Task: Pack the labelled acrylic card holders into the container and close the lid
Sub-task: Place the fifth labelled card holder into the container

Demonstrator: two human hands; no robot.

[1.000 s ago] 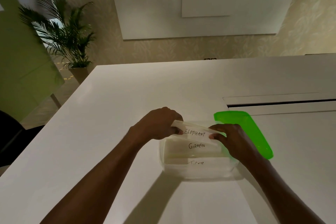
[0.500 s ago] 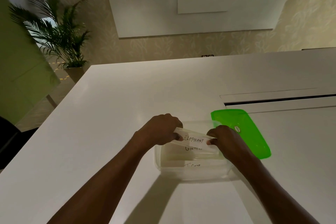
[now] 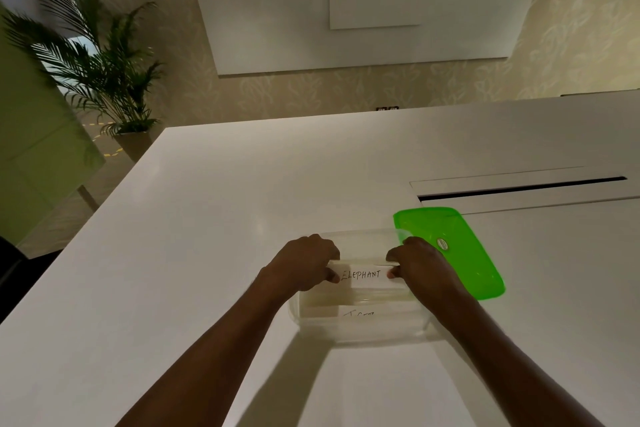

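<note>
Clear acrylic card holder labelled ELEPHANT (image 3: 362, 276) is pinched at both ends by left hand (image 3: 304, 265) and right hand (image 3: 420, 267), kept level for lowering into the transparent plastic container (image 3: 360, 329); the green rectangular lid (image 3: 464, 253) lies at two o'clock.

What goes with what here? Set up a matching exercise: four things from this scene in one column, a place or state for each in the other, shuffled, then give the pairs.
Things:
1. ELEPHANT card holder
2. green lid
3. clear container
4. potted palm

Places or states:
A. lying off the box, on the table to its right
B. standing on the floor past the table's far left corner
C. pinched at both ends by the left hand and right hand
D. open, on the table, with another labelled holder inside

Pairs: 1-C, 2-A, 3-D, 4-B
</note>
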